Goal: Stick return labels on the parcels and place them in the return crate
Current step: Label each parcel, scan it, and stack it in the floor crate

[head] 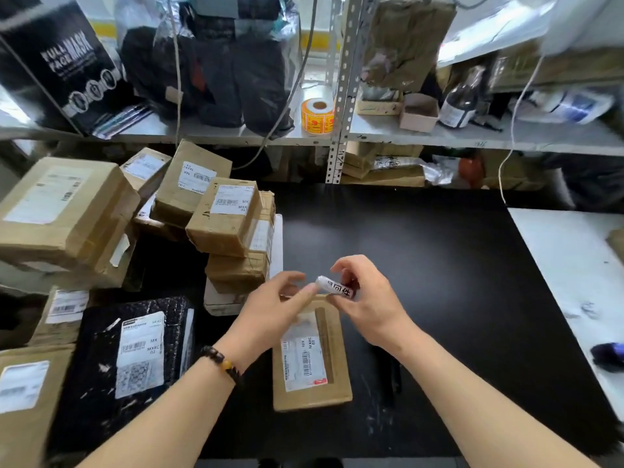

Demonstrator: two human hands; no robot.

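Your left hand (270,309) and right hand (364,298) pinch a curled return label (334,287) above the cardboard parcel's (310,366) far edge. Stacked parcels (229,224) crowd its left; open black table (439,265) lies to its right.

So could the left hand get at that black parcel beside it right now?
Probably yes. The black parcel lies close beside the left hand with nothing on top or between. But that hand pinches an end of the white label that the right hand holds, so it must let go first.
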